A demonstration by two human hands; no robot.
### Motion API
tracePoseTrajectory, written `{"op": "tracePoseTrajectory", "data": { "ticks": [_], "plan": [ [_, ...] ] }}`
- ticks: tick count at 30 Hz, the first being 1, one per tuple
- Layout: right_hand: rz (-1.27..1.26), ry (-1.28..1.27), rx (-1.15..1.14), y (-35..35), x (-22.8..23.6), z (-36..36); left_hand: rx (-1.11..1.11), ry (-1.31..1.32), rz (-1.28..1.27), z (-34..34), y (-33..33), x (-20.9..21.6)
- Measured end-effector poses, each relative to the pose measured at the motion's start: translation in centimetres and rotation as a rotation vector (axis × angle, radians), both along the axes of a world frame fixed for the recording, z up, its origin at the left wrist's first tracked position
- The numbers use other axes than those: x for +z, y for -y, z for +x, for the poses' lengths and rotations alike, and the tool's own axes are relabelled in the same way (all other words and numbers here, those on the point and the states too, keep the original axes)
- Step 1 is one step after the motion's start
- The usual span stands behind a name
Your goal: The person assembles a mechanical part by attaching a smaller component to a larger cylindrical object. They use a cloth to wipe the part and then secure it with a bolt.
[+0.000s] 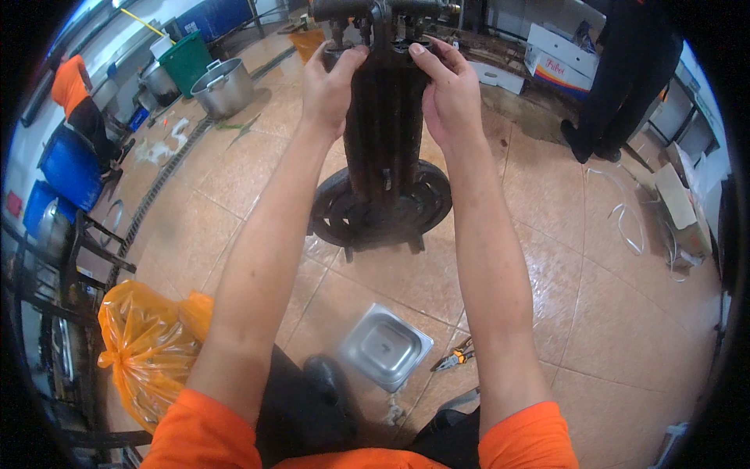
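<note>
A dark, greasy metal gas burner [384, 144] stands in front of me, with long pipes running away from me and a round slotted ring [332, 215] at its near end. My left hand [332, 86] grips a round fitting at the far left of its pipes, thumb pressed on top. On the opposite side my right hand [455, 90] holds the matching fitting, its thumb also on top. Beyond both hands runs a dark crosspipe [383, 9] with small valves. Some of my fingertips are hidden behind the fittings.
On the tiled floor by my feet lie a square steel pan [384, 346] and pliers [455, 356]. An orange plastic bag [148, 344] sits at left. Farther off are a large pot [223, 90], a green bin [184, 62], cardboard boxes [558, 62] and two people [625, 70].
</note>
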State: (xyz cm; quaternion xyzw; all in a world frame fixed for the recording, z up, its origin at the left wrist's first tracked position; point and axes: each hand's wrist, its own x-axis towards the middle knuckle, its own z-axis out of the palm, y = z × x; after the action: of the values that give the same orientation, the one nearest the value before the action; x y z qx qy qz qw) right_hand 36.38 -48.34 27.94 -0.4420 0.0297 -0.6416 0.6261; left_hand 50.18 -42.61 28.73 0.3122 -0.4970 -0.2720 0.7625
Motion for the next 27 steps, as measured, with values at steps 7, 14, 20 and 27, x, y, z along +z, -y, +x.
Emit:
{"op": "tracePoseTrajectory", "data": {
  "ticks": [7,14,20,27],
  "plan": [
    [0.157,0.192,0.207,1.8,-0.7,-1.7,0.103,0.094,-0.069,0.2,0.7,-0.4],
    [0.407,-0.017,0.027,1.3,-5.0,-6.1,0.187,0.106,-0.121,0.3,0.4,-0.3],
    [0.489,-0.397,0.036,1.4,-12.3,-10.6,0.195,0.073,-0.138,-0.5,-0.1,-0.8],
    [0.498,-0.703,0.025,0.7,-15.6,-9.8,0.209,0.009,-0.157,0.3,-0.4,-0.6]
  ]
}}
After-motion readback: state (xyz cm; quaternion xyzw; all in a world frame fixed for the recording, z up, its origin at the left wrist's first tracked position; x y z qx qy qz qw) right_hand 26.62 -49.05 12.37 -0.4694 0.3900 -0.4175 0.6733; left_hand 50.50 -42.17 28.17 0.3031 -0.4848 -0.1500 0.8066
